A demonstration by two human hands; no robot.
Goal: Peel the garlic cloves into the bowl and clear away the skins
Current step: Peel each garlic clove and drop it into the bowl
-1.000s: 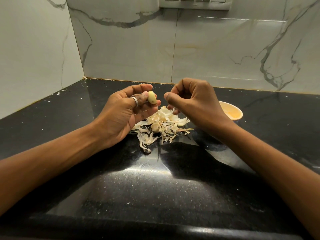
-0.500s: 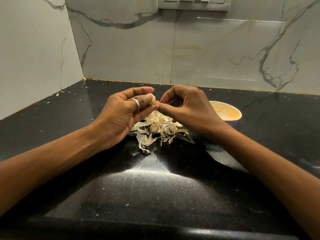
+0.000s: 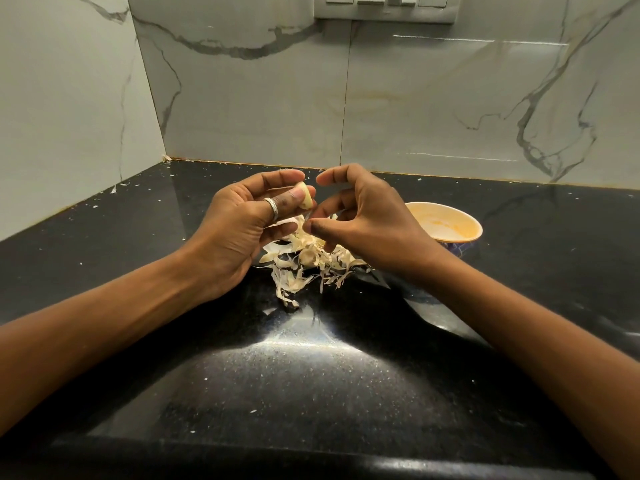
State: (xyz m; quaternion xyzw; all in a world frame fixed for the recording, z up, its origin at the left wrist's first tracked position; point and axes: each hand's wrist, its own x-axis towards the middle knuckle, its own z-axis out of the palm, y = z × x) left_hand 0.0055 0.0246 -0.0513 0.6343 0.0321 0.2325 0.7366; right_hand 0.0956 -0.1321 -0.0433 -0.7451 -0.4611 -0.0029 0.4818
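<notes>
Pinching garlic clove (image 3: pixel 306 199) in left hand (image 3: pixel 239 230); right hand (image 3: pixel 374 223) seemingly nipping skin strip (image 3: pixel 306 215). Might slip, dropping into skin pile (image 3: pixel 311 265) at 6 o'clock, missing bowl (image 3: pixel 476 225) at 3 o'clock.

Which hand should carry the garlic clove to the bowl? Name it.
Left, probably: the left hand grips the pale yellow garlic clove; the round orange bowl sits beyond the right hand.

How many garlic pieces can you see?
1 for sure: the garlic clove, pinched by fingers of the left hand. More may hide in the pile of skins or the bowl behind the right hand.
</notes>
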